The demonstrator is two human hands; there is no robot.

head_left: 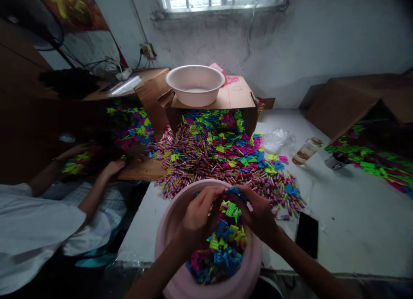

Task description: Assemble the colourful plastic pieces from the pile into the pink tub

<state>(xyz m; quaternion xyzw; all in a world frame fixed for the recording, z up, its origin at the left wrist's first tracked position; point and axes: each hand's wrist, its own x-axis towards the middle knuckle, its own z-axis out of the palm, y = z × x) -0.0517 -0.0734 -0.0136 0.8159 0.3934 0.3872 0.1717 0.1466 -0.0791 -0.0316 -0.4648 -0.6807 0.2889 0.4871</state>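
Above the pink basin (166, 230), my two hands meet fingertip to fingertip. My right hand (262, 215) is closed on a blue plastic piece (238, 192). My left hand (198, 211) pinches at the left end of that piece; what sits between its fingertips is too small to make out. Inside the basin, below both hands, lie loose plastic pieces (222, 247) in blue, yellow, green and pink. Just behind the basin spreads a heap of small pink-and-yellow patterned tubes (193, 150), with flat coloured pieces (248, 150) mixed in at its right.
A tipped cardboard box (238, 94) spills coloured pieces, with a white basin (195, 81) on it. To the right are a phone (307, 235), bottle (307, 151), metal cup (337, 160) and another box (351, 101). A co-worker's hands (112, 167) handle pieces at left.
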